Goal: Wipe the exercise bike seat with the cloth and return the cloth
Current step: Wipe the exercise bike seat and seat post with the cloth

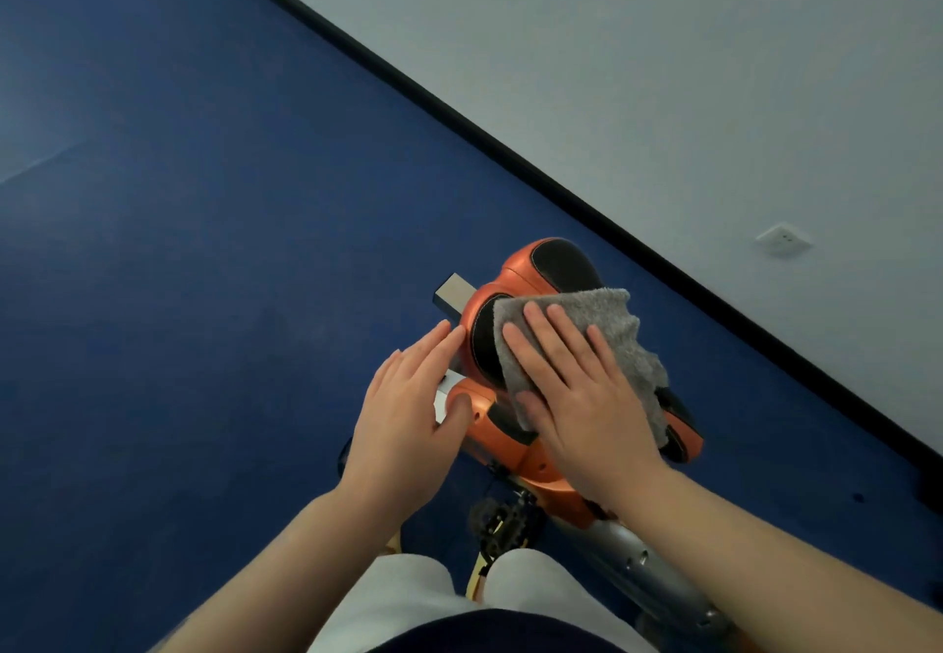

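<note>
Two bare forearms reach forward from the bottom of the view, above pale trousers. Left hand [408, 412] lies with fingers together and straight, holding nothing, its tips touching the near side of the orange-and-black padded exercise bike seat [541, 270]. Right hand [576, 387] presses flat, fingers slightly apart, on the grey fluffy towelling cloth [612, 315] spread over the seat's middle. Nothing grips the cloth, so a fast stroke could likely slide it off onto the blue floor [204, 193] beyond. Farther away, a black skirting strip [459, 111] meets a grey wall [663, 65].
</note>
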The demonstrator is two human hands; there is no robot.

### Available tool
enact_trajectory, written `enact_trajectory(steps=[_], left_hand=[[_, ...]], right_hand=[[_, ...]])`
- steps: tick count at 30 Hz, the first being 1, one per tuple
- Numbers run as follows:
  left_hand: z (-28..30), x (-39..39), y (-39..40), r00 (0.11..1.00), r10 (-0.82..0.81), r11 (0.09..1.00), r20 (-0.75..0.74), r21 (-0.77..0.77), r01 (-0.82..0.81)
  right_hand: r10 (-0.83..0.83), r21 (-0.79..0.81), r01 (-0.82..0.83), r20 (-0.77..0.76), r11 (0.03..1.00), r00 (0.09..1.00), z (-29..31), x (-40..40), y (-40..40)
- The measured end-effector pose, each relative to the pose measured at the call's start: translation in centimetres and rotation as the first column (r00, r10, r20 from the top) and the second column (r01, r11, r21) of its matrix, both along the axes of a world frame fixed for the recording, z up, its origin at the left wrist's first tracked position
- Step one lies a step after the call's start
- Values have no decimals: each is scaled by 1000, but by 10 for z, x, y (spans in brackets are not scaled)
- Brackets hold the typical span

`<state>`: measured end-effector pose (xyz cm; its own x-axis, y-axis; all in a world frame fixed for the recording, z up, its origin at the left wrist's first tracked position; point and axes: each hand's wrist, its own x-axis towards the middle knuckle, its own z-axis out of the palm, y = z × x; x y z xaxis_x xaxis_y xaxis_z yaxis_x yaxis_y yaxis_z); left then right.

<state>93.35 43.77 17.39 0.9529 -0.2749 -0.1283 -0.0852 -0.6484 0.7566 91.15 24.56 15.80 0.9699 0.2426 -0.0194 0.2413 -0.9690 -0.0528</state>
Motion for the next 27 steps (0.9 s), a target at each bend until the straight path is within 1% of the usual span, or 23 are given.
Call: enact_trajectory(steps=[3,4,6,9,12,14,16,19,21,24,27], left_hand=[[0,0,-5,1000,26,999,9,-24,-26],[1,-2,-7,999,36,998,7,-44,-36],[1,-6,-10,1000,17,997,18,-81,-15],[2,-6,-9,999,-28,997,44,-64,30],[2,3,-11,995,-23,995,98,-99,33],[1,6,-14,996,-14,992,88,-122,24],[-1,8,-11,998,4,992,65,-127,4],[-3,10,-5,995,-33,996,93,-76,40],[-2,15,-5,993,-53,997,108,-53,58],[1,20,-11,988,-50,994,146,-87,63],[-1,23,-10,993,1,991,120,-132,15]], right_hand=[[-113,79,111,27,991,993,6,26,31],[-124,83,121,29,989,992,5,25,36],[-91,56,89,22,994,996,-1,8,30],[-74,52,73,7,996,997,-6,-21,15],[-167,115,162,34,980,985,-1,3,30],[-216,141,208,49,968,975,3,21,48],[-199,122,193,43,974,979,-1,20,52],[-169,91,166,31,982,985,-10,-12,35],[-229,112,225,29,968,973,-13,-22,33],[-340,171,330,31,928,940,-6,4,55],[-321,151,312,36,938,946,0,18,72]])
